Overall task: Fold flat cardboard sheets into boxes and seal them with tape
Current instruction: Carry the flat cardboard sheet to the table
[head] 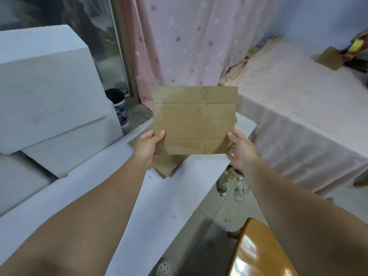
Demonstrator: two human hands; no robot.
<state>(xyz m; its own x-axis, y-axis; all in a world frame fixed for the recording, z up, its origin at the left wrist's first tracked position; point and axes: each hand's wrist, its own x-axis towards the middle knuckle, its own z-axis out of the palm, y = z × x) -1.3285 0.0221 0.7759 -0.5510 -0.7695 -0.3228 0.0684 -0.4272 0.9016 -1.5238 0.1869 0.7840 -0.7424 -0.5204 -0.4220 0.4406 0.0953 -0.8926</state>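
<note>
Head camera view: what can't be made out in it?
- Back of the cardboard sheet: it faces away from the head camera.
- Fingers of the left hand and right hand: they are behind the sheet, and only the thumbs show.
- Yellow thing at the sheet's right edge: mostly hidden by the sheet.
- Cardboard pile underneath: the sheet and left hand cover it, so its count is unclear.
</note>
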